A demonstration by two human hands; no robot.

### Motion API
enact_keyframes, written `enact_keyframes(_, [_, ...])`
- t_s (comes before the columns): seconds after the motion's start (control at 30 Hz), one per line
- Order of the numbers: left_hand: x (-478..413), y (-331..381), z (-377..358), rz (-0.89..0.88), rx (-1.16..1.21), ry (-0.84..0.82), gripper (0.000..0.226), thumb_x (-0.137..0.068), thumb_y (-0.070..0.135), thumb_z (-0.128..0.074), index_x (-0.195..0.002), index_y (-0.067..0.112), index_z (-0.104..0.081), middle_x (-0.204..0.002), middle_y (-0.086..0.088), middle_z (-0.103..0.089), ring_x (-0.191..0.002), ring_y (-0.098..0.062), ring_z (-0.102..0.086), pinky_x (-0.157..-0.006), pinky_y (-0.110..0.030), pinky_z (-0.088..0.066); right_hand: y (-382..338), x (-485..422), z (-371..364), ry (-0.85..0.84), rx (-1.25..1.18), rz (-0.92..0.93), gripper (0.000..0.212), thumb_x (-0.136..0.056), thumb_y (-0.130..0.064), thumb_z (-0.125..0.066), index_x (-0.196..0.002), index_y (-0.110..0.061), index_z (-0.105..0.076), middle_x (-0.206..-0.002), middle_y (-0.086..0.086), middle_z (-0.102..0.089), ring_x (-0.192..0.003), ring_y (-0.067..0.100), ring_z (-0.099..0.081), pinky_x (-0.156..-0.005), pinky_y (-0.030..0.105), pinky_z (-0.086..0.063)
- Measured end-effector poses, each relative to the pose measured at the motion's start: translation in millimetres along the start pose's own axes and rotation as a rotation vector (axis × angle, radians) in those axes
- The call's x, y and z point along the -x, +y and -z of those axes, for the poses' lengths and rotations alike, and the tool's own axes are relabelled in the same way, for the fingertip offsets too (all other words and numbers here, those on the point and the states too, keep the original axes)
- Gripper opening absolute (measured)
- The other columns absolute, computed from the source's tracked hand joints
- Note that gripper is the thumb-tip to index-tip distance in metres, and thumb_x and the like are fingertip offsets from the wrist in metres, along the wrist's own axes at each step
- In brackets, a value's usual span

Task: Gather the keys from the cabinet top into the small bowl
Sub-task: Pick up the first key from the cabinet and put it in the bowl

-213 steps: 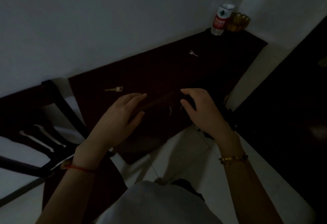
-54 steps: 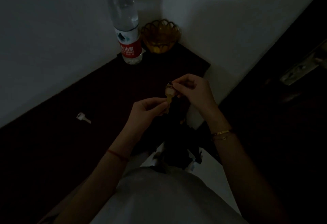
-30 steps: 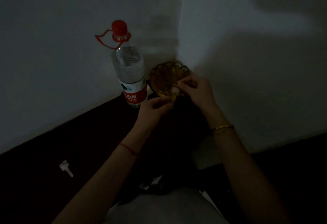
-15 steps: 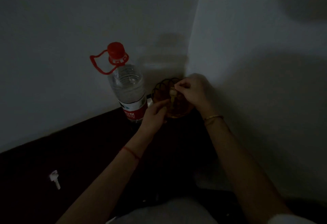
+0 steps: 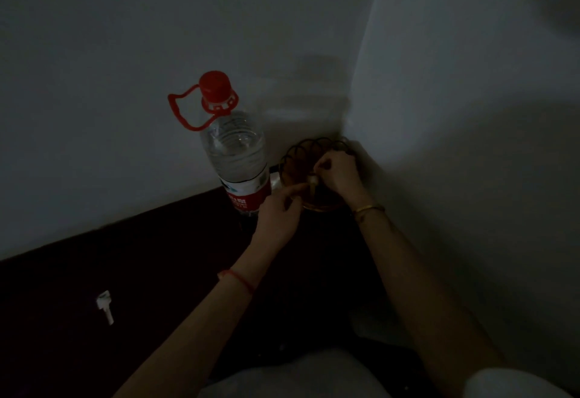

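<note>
Over in the corner where the two walls meet sits the small bowl [image 5: 314, 174], amber with a scalloped rim, and both hands are at it. Right hand [image 5: 337, 174] is pinched shut on a key [image 5: 312, 181] hanging over the inside of the bowl; left hand [image 5: 279, 212] is loosely curled with a finger touching that key. Too dark to see what's already in the bowl. Just beside it stands a water bottle [image 5: 237, 159], red cap, partly full. Another pale key [image 5: 105, 306] lies well apart on the dark cabinet top [image 5: 150, 259].
</note>
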State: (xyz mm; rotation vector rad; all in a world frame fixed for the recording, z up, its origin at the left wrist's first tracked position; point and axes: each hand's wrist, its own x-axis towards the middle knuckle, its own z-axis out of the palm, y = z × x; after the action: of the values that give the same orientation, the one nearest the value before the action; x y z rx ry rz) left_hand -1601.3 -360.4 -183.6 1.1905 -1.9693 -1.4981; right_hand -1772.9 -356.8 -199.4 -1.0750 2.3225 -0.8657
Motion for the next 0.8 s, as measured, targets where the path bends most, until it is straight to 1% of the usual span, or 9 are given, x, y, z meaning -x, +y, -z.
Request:
enact_keyframes(0.07, [1,-2,1,-0.051,-0.04,0.017,0.033,-0.093,0.01,-0.05,-0.119,0.018,-0.067,-0.089,-0.007,-0.074,-0.064,-0.014,-0.06,-0.06,-0.024,-0.045,0,1,2,-0.017,0.063,0.03,0.016,-0.083,-0.002,-0.061,-0.092,-0.002,-0.074,-0.108,0.019,-0.072,-0.105,0.031,-0.064,-0.094,0.034,-0.047])
enact_keyframes(0.13, [3,-2,3,-0.077,-0.067,0.026,0.032,-0.093,0.009,-0.051,-0.121,0.016,-0.067,-0.099,-0.002,-0.073,-0.064,-0.001,-0.058,-0.059,-0.009,-0.041,0,5,5,-0.018,0.112,0.059,0.02,-0.086,-0.003,-0.057,-0.098,0.0,-0.073,-0.112,0.02,-0.07,-0.109,0.033,-0.062,-0.098,0.038,-0.047])
enact_keyframes(0.2, [4,-2,7,-0.087,-0.069,0.035,0.032,-0.093,0.009,-0.052,-0.121,0.016,-0.066,-0.112,0.0,-0.072,-0.078,-0.004,-0.065,-0.065,-0.005,-0.044,-1,9,10,-0.008,0.136,0.082,0.022,-0.086,-0.002,-0.055,-0.101,0.0,-0.072,-0.113,0.021,-0.069,-0.109,0.035,-0.062,-0.097,0.041,-0.049])
enact_keyframes(0.27, [6,-2,11,-0.091,-0.051,0.044,0.034,-0.092,0.007,-0.051,-0.121,0.015,-0.066,-0.12,-0.002,-0.07,-0.102,-0.012,-0.068,-0.083,-0.014,-0.049,-2,13,15,0.02,0.14,0.109,0.024,-0.083,0.001,-0.055,-0.102,0.0,-0.071,-0.112,0.021,-0.07,-0.107,0.036,-0.063,-0.095,0.042,-0.05])
enact_keyframes(0.33, [8,-2,14,-0.077,-0.018,0.045,0.034,-0.091,0.005,-0.05,-0.121,0.014,-0.066,-0.121,-0.004,-0.07,-0.112,-0.02,-0.065,-0.093,-0.027,-0.05,1,19,21,0.079,0.109,0.117,0.027,-0.082,0.003,-0.056,-0.104,-0.002,-0.071,-0.112,0.019,-0.07,-0.106,0.034,-0.063,-0.094,0.037,-0.051])
enact_keyframes(0.47, [16,-6,23,-0.062,-0.017,0.052,0.034,-0.092,0.007,-0.05,-0.12,0.017,-0.067,-0.119,-0.002,-0.071,-0.113,-0.019,-0.064,-0.093,-0.027,-0.049,9,38,28,0.171,-0.05,0.105,0.022,-0.085,-0.001,-0.061,-0.105,-0.004,-0.069,-0.109,0.016,-0.07,-0.101,0.026,-0.064,-0.085,0.028,-0.048])
enact_keyframes(0.6, [29,-8,33,-0.042,-0.002,0.066,0.032,-0.093,0.01,-0.052,-0.12,0.02,-0.067,-0.121,0.002,-0.069,-0.116,-0.012,-0.062,-0.103,-0.037,-0.049,14,65,29,0.188,-0.189,0.097,0.017,-0.085,-0.006,-0.064,-0.101,-0.008,-0.069,-0.099,0.011,-0.069,-0.09,0.019,-0.062,-0.078,0.026,-0.049])
enact_keyframes(0.7, [42,-11,41,-0.046,-0.019,0.077,0.03,-0.094,0.014,-0.052,-0.12,0.022,-0.067,-0.118,0.005,-0.07,-0.11,-0.008,-0.063,-0.097,-0.031,-0.052,14,89,28,0.21,-0.21,0.133,0.017,-0.086,-0.008,-0.064,-0.102,-0.011,-0.069,-0.095,0.003,-0.066,-0.087,0.013,-0.061,-0.07,0.003,-0.043])
enact_keyframes(0.8, [58,-14,50,-0.062,-0.053,0.076,0.03,-0.095,0.016,-0.052,-0.121,0.023,-0.065,-0.117,0.006,-0.07,-0.102,-0.004,-0.064,-0.082,-0.019,-0.051,9,111,26,0.239,-0.192,0.174,0.016,-0.086,-0.009,-0.064,-0.101,-0.008,-0.07,-0.096,0.008,-0.071,-0.084,0.01,-0.061,-0.068,-0.003,-0.041])
